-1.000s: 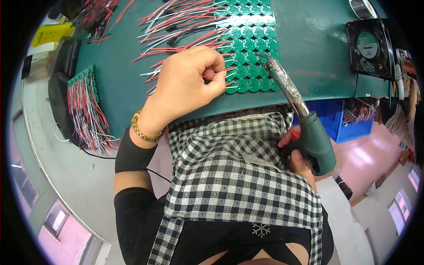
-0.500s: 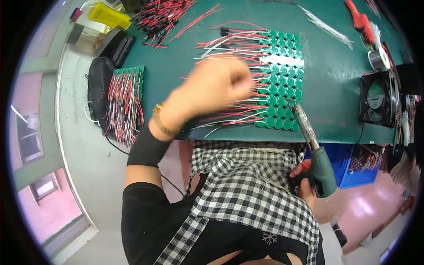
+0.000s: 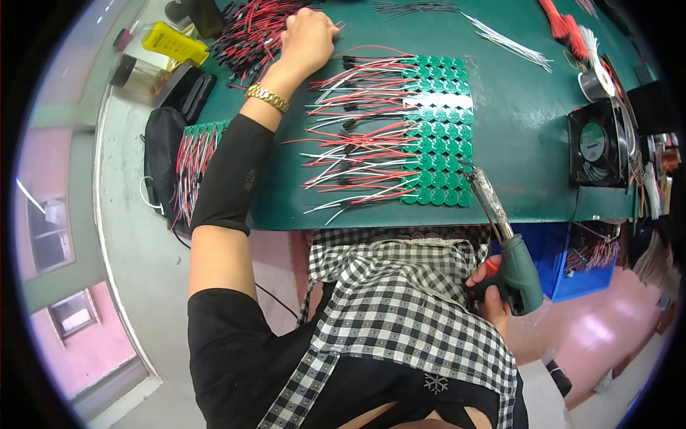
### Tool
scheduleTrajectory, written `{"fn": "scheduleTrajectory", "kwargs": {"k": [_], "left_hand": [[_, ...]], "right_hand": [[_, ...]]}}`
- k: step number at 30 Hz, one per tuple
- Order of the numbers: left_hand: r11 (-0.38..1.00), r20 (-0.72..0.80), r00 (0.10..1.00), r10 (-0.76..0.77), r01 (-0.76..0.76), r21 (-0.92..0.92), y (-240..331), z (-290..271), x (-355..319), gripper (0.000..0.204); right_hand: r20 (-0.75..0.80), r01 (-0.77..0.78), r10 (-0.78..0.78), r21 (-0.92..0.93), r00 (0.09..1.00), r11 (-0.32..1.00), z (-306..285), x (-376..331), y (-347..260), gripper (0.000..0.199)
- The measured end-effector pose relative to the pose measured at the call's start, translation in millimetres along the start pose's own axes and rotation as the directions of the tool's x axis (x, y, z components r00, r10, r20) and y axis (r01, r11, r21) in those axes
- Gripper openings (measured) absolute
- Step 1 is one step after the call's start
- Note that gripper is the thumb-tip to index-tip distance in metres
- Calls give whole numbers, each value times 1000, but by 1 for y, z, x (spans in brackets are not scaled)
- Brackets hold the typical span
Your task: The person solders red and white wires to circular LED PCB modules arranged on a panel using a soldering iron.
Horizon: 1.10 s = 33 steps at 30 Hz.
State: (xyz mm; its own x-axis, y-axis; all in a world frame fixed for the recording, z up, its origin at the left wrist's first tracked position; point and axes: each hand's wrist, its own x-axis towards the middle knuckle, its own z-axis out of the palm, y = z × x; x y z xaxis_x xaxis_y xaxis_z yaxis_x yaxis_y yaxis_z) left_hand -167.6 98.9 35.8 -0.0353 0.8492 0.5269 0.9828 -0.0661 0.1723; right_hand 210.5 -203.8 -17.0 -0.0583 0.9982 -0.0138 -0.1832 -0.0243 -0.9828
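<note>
My left hand [image 3: 309, 39] reaches to the far edge of the pile of red-and-black wires [image 3: 250, 39], its fingers curled over loose red wires; what they pinch is hidden. Near the table's front edge my right hand [image 3: 491, 289] grips a green soldering gun [image 3: 524, 275] with an orange-red trigger. Its metal barrel points up and away, and the bent tip is beside the lower right edge of a panel of round green circuit boards [image 3: 437, 154]. Red and white wires [image 3: 357, 143] fan out leftward from the panel's left column. A white strip crosses the panel's upper part.
A second wired board panel [image 3: 196, 161] rests on a black mesh case [image 3: 161, 154] at left. Behind it is a yellow bottle [image 3: 174, 43]. To the right stand a black fan [image 3: 594, 146] and a solder spool [image 3: 597, 84]. White cable ties [image 3: 507, 41] lie at the back.
My left hand has moved from above the panel's wires, up and left to the wire pile. The soldering gun stays almost in place. The whole view has shifted slightly.
</note>
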Motion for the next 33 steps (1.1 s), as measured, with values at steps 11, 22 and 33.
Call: {"fn": "scheduleTrajectory", "kwargs": {"k": [11, 22, 33], "left_hand": [[988, -105, 992, 77, -90, -123, 34, 18, -12, 14], [611, 226, 885, 406, -79, -788, 164, 1, -162, 7], [643, 164, 892, 422, -166, -748, 169, 38, -191, 10]], "right_hand": [[56, 0, 0, -11, 998, 1000, -26, -1, 18, 64], [63, 18, -10, -128, 998, 992, -84, 25, 49, 59], [264, 144, -34, -407, 964, 902, -103, 33, 65, 26]]}}
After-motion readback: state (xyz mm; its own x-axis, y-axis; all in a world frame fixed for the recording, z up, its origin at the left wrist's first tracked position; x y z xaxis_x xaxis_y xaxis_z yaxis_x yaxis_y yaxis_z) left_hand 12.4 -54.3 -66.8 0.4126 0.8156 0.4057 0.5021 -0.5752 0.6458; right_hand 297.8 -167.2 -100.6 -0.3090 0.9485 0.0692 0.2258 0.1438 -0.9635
